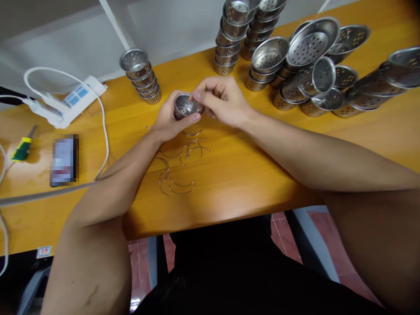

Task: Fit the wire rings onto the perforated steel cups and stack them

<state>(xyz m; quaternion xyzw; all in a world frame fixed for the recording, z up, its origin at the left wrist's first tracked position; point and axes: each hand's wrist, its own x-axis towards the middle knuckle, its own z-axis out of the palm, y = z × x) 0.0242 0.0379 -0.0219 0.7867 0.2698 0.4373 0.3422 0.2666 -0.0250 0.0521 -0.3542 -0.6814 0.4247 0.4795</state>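
My left hand (169, 120) cups a small perforated steel cup (184, 106) above the table's middle; my right hand (221, 100) pinches its rim, perhaps with a wire, too fine to tell. Curved wire clips (179, 164) lie at six o'clock. Stacked cups (144, 76) stand at ten, more stacks (295, 65) at two.

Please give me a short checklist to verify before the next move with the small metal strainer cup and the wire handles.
1. Left hand holds strainer cup firmly: ok.
2. Right hand fingertips at cup rim: ok.
3. Wire handle seated in the cup's holes: cannot tell.
4. Spare wire handles within reach on the table: ok.
5. Stacked cups stand apart from the hands: ok.
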